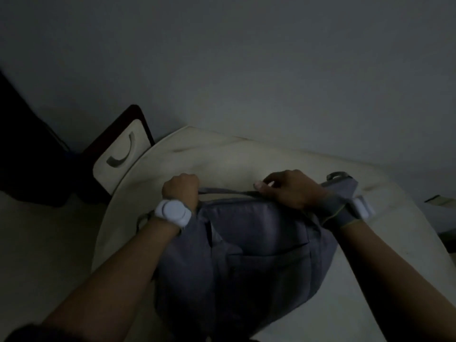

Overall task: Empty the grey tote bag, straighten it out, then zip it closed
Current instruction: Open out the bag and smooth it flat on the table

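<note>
The grey tote bag [246,255] lies on a pale mattress [222,159], its top edge away from me and a front pocket facing up. My left hand [181,187] is closed on the bag's top left corner. My right hand [291,188] pinches the top edge near the middle, thumb and fingers together where the zip line runs; the zip pull itself is too dark to make out. One grey handle strap [335,208] drapes over my right wrist. Both wrists wear white round bands. Nothing from inside the bag is visible.
A dark-framed chair [118,154] with a pale seat stands at the mattress's far left corner. A grey wall [246,70] rises behind. Pale floor [37,243] lies to the left, and a small flat object [441,201] sits at the right edge.
</note>
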`<state>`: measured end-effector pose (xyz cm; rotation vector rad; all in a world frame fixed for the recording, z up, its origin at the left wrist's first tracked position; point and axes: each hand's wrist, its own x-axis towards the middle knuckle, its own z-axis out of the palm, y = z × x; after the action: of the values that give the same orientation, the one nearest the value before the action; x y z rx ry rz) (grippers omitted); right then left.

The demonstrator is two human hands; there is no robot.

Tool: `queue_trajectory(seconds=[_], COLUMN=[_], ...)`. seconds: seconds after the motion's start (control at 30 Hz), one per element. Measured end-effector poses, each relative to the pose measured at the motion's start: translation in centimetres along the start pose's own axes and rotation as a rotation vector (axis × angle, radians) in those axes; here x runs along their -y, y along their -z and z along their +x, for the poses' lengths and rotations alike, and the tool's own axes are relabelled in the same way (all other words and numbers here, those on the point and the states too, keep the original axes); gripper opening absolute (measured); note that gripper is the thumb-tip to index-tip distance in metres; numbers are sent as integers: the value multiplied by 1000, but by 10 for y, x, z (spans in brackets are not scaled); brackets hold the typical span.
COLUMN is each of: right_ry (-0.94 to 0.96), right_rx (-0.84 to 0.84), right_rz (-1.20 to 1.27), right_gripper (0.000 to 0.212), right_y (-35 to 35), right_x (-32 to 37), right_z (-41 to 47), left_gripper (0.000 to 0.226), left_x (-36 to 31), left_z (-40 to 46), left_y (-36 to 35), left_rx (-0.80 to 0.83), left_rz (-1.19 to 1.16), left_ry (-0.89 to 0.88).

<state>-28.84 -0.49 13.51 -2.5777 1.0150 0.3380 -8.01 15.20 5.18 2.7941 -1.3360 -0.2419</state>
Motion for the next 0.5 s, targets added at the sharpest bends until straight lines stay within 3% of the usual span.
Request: queue_trajectory(seconds=[0.07, 0.17, 0.27, 0.33, 0.43, 0.5], right_ry=[3, -56, -112, -123, -130, -176], right_rx=[125, -21, -82, -61, -60, -144], right_rz=[-151, -240, -288, -323, -311, -281], right_gripper=[64, 36, 34, 36, 37, 27], right_y=[2, -8, -32, -50, -38, -12], right_x=[-9, -31, -43, -49, -60, -70], right_z=[0, 31, 56, 67, 84, 98], left_gripper=[26, 29, 15, 10, 14, 21], left_x=[2, -15, -37, -52, -60, -54], left_z=[8, 22, 2, -29, -78, -87], left_y=[-9, -12, -3, -15, -34, -46], left_rx=[36, -83, -359, -442, -374, -331], left_rz=[-19, -63, -56, -140, -136, -140], left_ry=[16, -54, -245, -407, -591, -599])
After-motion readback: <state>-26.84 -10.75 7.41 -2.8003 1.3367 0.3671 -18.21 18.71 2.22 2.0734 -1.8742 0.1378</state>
